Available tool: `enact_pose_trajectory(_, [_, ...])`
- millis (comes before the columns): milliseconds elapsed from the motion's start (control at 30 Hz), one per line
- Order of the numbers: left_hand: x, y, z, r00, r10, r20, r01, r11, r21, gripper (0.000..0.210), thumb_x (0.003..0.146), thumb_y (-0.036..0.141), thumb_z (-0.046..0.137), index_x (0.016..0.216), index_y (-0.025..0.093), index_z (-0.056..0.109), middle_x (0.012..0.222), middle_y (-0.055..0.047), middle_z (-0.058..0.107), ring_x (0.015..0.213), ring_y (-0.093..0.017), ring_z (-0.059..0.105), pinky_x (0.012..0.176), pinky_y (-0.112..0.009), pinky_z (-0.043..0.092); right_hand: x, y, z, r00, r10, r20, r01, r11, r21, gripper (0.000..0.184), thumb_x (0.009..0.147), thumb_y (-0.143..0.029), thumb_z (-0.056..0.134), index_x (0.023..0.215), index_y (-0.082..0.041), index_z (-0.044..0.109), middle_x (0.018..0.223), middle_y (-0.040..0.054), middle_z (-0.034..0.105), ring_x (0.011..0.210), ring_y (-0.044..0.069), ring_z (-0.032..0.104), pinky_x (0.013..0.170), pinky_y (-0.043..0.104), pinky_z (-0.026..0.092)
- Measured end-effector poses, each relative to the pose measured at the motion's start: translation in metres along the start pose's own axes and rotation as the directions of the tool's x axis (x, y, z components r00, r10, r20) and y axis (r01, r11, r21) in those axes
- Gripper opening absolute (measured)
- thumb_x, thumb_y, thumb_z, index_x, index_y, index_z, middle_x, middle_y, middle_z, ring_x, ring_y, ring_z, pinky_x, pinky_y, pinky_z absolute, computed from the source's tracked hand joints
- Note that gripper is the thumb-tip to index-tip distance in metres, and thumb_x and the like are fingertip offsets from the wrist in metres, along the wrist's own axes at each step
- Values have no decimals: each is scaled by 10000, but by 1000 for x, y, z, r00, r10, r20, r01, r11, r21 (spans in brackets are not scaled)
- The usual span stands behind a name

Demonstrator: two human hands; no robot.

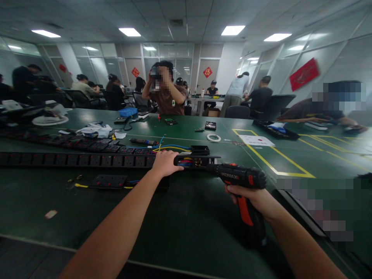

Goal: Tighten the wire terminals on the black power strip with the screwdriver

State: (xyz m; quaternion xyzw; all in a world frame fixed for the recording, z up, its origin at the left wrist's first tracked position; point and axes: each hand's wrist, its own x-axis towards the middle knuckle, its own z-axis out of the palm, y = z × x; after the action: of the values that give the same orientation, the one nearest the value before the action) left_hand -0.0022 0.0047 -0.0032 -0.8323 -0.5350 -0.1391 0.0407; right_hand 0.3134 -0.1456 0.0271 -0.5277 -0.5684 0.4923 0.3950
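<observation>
A long black power strip (75,159) lies across the green table, its right end open with coloured wires (186,161) showing. My left hand (165,162) grips the strip just left of that open end. My right hand (255,198) holds a black and orange electric screwdriver (240,176) by its handle. The tool points left, and its tip meets the strip's open end.
A second power strip (75,144) lies behind the first, and a short socket module (109,180) sits in front. A tape roll (214,137), white paper (257,140) and a blue bin (128,112) are farther back. Several people sit around the table; one faces me.
</observation>
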Motion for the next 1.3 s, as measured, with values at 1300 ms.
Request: enact_pose_trajectory(1300, [-1,0,2,1000,2,-23,-2,1000,9,702,810,745,689,1321,267,649,1324,-99,688,1219,-352,606,988,-470,424,-6,-7,4,997,74,-22,-74,997,-30,364,720,-506,859,738,-176,706,607,4,644,550,157,567,558,294,443])
